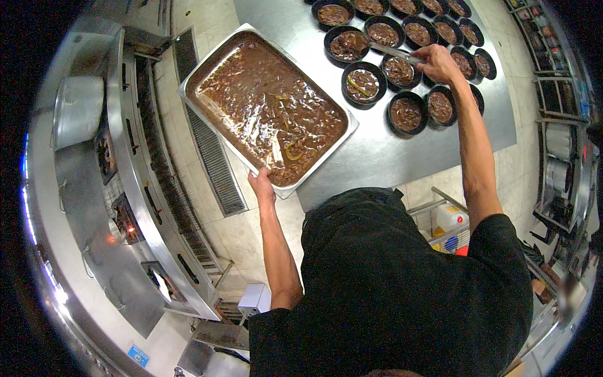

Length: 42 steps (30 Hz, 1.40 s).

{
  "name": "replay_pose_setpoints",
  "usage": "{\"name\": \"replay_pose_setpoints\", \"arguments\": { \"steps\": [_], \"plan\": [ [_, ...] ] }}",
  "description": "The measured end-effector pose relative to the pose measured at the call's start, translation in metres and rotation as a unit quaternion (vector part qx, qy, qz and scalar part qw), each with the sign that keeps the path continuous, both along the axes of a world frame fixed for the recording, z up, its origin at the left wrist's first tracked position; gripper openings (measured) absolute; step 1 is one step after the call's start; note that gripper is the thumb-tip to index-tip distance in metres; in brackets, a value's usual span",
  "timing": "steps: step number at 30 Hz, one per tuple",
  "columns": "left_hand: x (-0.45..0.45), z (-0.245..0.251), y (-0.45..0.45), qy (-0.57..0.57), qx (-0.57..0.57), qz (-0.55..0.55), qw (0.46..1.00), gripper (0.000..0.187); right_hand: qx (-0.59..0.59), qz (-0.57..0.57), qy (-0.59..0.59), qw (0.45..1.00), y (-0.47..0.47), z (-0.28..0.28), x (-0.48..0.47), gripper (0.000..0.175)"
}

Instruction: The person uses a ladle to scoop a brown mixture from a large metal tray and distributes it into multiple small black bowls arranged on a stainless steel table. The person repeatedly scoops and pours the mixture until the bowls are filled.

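My left hand (264,184) grips the near rim of a large rectangular metal tray (351,123), tilted in view at the left edge of the steel table. A brown stew with meat pieces (287,118) covers its bottom. My right hand (435,63) holds the handle of a metal serving spoon (398,53). The spoon's head reaches into a round black bowl (348,44) that holds some of the same stew. Several more black bowls with stew stand around it, one with a curved yellow-green strip (362,87) on top. My right hand is above the bowls.
The stainless steel table (377,158) lies before me. At the left is a cooking range (141,188) with a lit burner (129,229) and a large pot (79,113). A floor drain grate (214,160) runs between. Shelving (560,118) stands at the right.
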<state>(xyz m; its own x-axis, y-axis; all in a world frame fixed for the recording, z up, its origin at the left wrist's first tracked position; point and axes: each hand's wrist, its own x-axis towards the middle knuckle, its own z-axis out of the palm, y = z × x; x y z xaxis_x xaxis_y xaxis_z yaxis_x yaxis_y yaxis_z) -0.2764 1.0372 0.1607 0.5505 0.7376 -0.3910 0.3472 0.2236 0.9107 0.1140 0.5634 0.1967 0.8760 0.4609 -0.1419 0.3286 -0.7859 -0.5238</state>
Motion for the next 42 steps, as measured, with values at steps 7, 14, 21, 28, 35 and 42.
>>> {"name": "replay_pose_setpoints", "arguments": {
  "steps": [7, 14, 21, 28, 35, 42],
  "plan": [
    [-0.002, 0.000, 0.003, 0.044, 0.001, 0.032, 0.999, 0.051, 0.024, 0.007, -0.004, 1.000, -0.005, -0.012, 0.004, 0.040],
    [-0.002, -0.008, 0.005, 0.013, -0.012, 0.038, 0.999, 0.040, 0.017, 0.001, -0.008, 1.000, -0.010, -0.022, 0.004, 0.039],
    [-0.003, -0.005, 0.007, 0.023, -0.007, 0.011, 1.000, 0.044, 0.025, 0.002, -0.002, 1.000, -0.013, -0.021, 0.002, 0.038],
    [-0.001, -0.007, 0.013, 0.014, -0.010, -0.002, 1.000, 0.042, 0.049, -0.055, 0.102, 0.992, -0.012, -0.006, -0.010, 0.038],
    [-0.001, -0.014, 0.015, 0.054, 0.001, 0.072, 0.996, 0.043, 0.081, -0.036, -0.020, 0.996, 0.009, -0.019, 0.025, 0.039],
    [-0.007, -0.006, 0.023, 0.078, -0.020, 0.008, 0.997, 0.099, -0.050, -0.064, -0.112, 0.990, 0.081, -0.010, 0.059, 0.039]
  ]
}}
